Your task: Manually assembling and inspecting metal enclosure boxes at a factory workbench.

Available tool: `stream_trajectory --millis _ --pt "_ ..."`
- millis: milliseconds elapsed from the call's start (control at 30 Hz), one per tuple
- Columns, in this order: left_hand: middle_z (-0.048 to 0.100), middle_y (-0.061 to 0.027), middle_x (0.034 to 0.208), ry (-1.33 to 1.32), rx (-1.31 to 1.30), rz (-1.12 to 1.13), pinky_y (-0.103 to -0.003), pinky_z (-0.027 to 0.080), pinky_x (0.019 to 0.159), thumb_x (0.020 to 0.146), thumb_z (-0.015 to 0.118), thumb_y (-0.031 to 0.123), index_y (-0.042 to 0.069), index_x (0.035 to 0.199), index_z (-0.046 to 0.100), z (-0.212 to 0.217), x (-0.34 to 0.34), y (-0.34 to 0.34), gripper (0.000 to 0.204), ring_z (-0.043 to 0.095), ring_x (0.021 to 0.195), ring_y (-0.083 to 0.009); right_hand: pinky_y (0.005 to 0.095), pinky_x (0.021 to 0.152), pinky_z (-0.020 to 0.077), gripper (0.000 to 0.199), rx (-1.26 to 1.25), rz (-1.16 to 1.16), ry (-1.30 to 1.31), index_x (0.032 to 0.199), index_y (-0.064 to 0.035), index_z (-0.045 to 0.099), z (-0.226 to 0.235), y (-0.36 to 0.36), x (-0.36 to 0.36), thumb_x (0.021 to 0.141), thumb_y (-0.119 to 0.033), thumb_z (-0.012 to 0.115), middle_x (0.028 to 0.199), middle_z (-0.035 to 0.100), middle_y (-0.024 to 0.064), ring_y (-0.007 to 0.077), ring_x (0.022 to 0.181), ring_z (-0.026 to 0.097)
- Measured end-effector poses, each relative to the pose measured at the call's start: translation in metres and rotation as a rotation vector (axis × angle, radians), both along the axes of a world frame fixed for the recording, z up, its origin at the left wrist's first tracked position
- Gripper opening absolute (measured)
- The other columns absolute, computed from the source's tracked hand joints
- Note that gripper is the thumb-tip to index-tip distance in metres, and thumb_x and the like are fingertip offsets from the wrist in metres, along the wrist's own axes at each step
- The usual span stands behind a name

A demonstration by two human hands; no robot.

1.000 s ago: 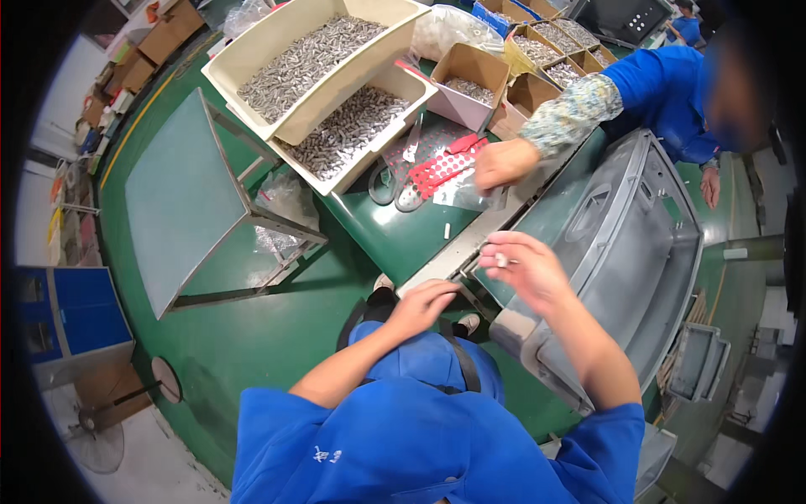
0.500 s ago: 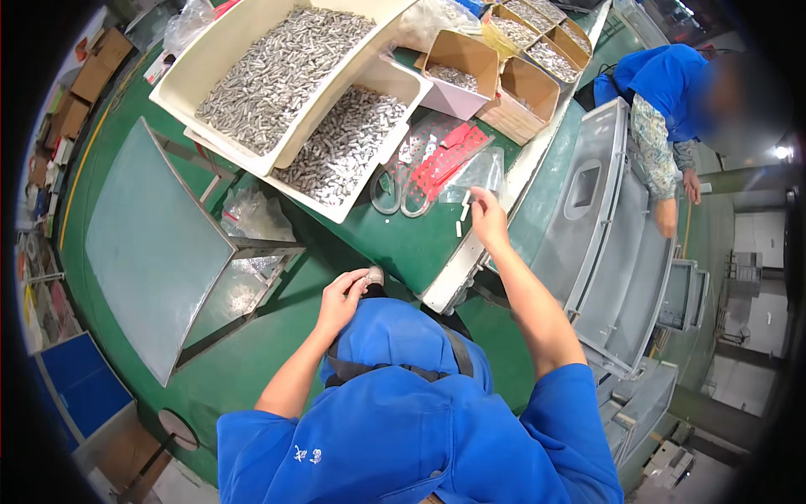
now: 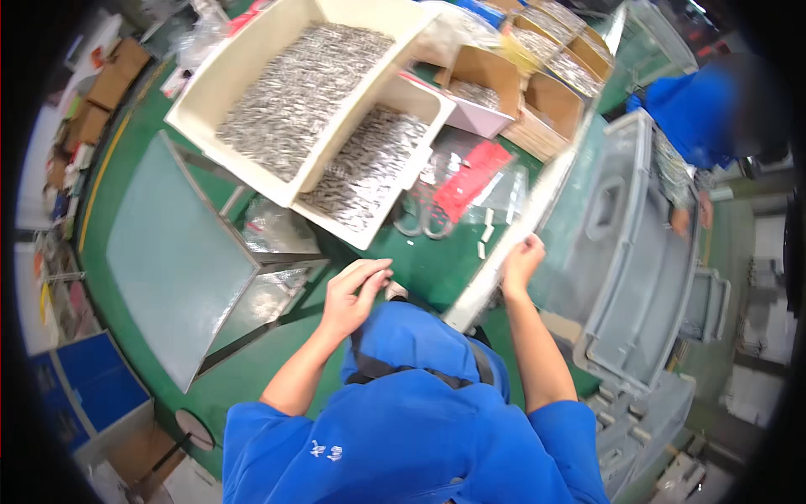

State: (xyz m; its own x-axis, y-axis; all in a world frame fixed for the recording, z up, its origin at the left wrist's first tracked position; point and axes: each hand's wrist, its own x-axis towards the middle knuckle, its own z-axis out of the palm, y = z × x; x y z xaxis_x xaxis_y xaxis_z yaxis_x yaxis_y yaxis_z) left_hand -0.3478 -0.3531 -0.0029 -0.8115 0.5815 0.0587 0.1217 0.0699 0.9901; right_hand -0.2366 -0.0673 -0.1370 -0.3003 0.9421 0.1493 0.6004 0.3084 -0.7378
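Note:
Above my lap is my left hand [image 3: 351, 298], its fingers curled toward the thumb; anything between the tips is too small or blurred to make out. My right hand [image 3: 522, 265] hovers by the pale edge of the green table [image 3: 441, 277], fingers pinched together, and what they hold is hidden. Close to it on the table lie small white pieces [image 3: 481, 249] beside a clear plastic bag [image 3: 508, 189]. A red perforated strip [image 3: 474, 181] rests near a clear curled tube [image 3: 424, 220]. Small metal cylinders fill a large cream tub [image 3: 189, 105] and a smaller cream tub [image 3: 411, 168].
Open cardboard boxes [image 3: 554, 109] with metal parts stand at the far right of the table. Grey plastic crates [image 3: 621, 252] are on the right, with a co-worker in blue [image 3: 680, 118] behind them. A grey-topped stand [image 3: 172, 260] is on the left.
My right hand has drawn back from the white pieces toward the table's edge. The left hand has lifted slightly, and the whole view has shifted.

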Motion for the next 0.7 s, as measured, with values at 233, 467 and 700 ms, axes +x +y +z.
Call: stream_trajectory --millis 233,467,700 --pt "0.059 -0.0116 0.091 0.356 -0.302 0.196 -0.029 0.044 0.076 0.079 0.054 0.0 0.0 0.095 0.059 0.018 -0.054 0.007 0.017 0.057 0.084 -0.0216 0.0451 0.077 0.0418 0.029 -0.158 -0.49 -0.348 0.104 -0.0058 0.052 -0.003 0.02 -0.045 0.08 -0.023 0.047 0.102 0.053 0.016 0.0337 0.091 0.052" --pt "0.057 -0.0079 0.096 0.099 -0.377 0.254 -0.024 0.045 0.066 0.082 0.053 0.003 0.001 0.096 0.06 0.003 -0.071 0.013 0.016 0.055 0.081 -0.0134 0.0434 0.082 0.0378 0.032 -0.027 -0.488 -0.508 0.108 -0.0063 0.05 -0.001 0.014 -0.059 0.084 -0.027 0.042 0.107 0.051 0.0135 0.0313 0.098 0.048" --pt "0.058 -0.0153 0.098 0.456 -0.725 0.108 -0.034 0.045 0.079 0.079 0.054 0.004 0.001 0.096 0.059 0.005 -0.094 0.024 0.018 0.056 0.09 -0.03 0.0446 0.082 0.0374 0.036 -0.11 -0.46 -0.646 0.111 -0.0048 0.048 0.008 0.013 -0.06 0.086 -0.029 0.038 0.107 0.05 0.0146 0.0326 0.098 0.047"
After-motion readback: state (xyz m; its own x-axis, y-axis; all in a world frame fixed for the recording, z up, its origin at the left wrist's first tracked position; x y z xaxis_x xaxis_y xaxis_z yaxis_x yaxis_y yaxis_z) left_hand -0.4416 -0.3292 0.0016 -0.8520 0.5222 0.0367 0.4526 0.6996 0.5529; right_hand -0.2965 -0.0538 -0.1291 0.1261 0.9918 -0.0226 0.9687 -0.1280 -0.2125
